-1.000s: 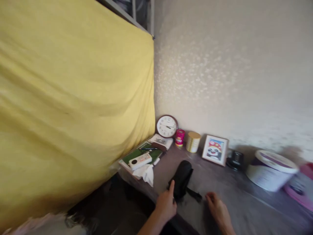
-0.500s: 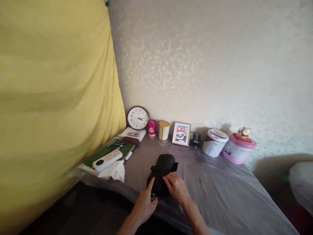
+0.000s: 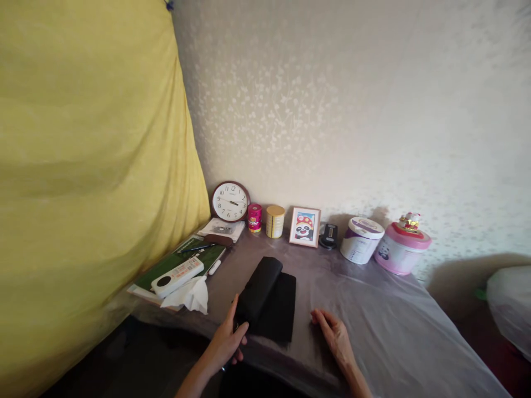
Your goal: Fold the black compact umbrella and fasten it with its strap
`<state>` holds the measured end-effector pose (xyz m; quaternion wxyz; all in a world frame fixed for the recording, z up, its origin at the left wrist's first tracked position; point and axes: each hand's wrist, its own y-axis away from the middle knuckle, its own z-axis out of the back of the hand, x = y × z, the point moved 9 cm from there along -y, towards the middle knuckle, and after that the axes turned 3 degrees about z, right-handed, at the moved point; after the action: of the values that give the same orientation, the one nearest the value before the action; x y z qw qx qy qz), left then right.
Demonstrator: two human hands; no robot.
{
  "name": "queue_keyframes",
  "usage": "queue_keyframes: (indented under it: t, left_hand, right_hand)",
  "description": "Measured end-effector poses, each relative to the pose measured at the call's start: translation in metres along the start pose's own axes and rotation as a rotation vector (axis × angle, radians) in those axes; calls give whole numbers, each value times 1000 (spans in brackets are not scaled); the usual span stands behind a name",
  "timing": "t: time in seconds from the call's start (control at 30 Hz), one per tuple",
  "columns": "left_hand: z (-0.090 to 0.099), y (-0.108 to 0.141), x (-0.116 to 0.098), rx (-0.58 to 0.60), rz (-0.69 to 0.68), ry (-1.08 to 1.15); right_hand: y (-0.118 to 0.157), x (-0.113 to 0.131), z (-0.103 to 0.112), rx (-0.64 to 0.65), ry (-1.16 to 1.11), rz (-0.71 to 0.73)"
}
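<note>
A black cloth-like item (image 3: pixel 261 287) lies near the table's front edge, its left part a thick roll and its right part a flat flap spread on the table. My left hand (image 3: pixel 228 337) grips the near left end of the roll, thumb on top and fingers partly hidden beneath. To the right of the flap, apart from it, my right hand (image 3: pixel 332 331) is over the tablecloth with fingers curled together and nothing seen in them.
Along the wall stand a clock (image 3: pixel 230 202), a pink can (image 3: pixel 254 218), a yellow-lidded can (image 3: pixel 275 221), a picture frame (image 3: pixel 305 227), a black stand (image 3: pixel 329 236) and two tubs (image 3: pixel 362 240). A green book (image 3: pixel 166 268), white device (image 3: pixel 177 277) and tissue (image 3: pixel 188 294) lie left.
The black item has opened out from a compact bundle into a roll with a flat flap. My right hand has let go and moved right; my left hand has shifted left with the roll.
</note>
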<state>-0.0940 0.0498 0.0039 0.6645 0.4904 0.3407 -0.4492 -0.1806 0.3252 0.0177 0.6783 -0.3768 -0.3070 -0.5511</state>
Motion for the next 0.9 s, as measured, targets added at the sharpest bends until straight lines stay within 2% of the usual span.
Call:
queue_keyframes:
  t: [0.07, 0.13, 0.17, 0.23, 0.33, 0.47, 0.67, 0.77, 0.9]
  left_hand:
    - [7, 7, -11, -173, -87, -293]
    - [4, 16, -24, -333, -141, -707]
    - [-2, 17, -25, -354, -127, -876]
    - [-12, 17, -23, -328, -88, -1047]
    - [-17, 12, -19, -243, -94, -925]
    - [-9, 11, -25, -121, -131, -620]
    - [-14, 34, -49, 39, -169, -282]
    - [-17, 42, -61, 43, -197, -232]
    - [-8, 46, -81, -68, -269, -231]
  right_hand:
    - [1, -6, 3, -41, -51, -11]
    - [0, -11, 2, -45, -73, -16]
    - [0, -13, 1, -44, -80, -19]
    - [-1, -15, 0, -49, -87, -19]
    - [-1, -12, 2, -62, -89, -5]
    - [2, -9, 5, -66, -110, 3]
    - [4, -5, 7, -64, -174, 43]
    - [6, 0, 9, -62, -234, 101]
    - [5, -3, 11, -88, -217, 94]
